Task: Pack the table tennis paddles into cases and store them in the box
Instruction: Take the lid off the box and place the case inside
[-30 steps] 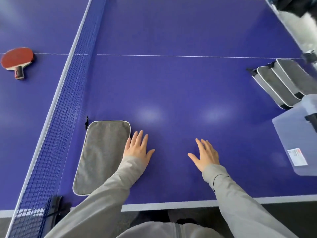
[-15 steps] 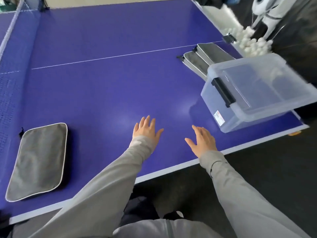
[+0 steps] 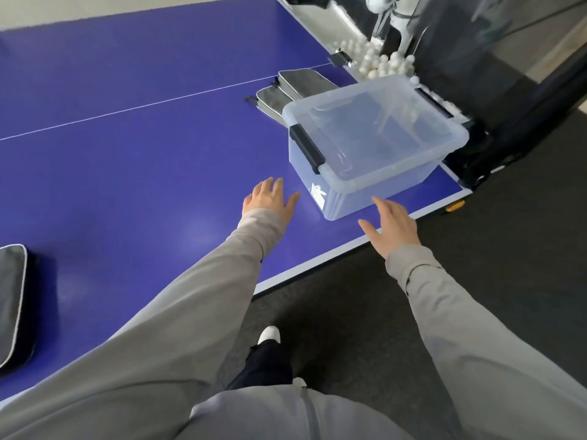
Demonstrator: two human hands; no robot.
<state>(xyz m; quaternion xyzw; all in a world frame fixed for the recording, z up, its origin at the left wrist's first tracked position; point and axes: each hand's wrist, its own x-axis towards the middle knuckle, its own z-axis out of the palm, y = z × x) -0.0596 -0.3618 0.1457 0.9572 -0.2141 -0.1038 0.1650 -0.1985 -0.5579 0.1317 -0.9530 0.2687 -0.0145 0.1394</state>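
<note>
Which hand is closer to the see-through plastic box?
The right hand, open by the clear box's near corner, fingertips almost at its wall. The left hand is open over the table, farther off to the box's left.

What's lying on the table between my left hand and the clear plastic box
Nothing: the head view shows only bare blue table between the left hand and the clear plastic box.
</note>
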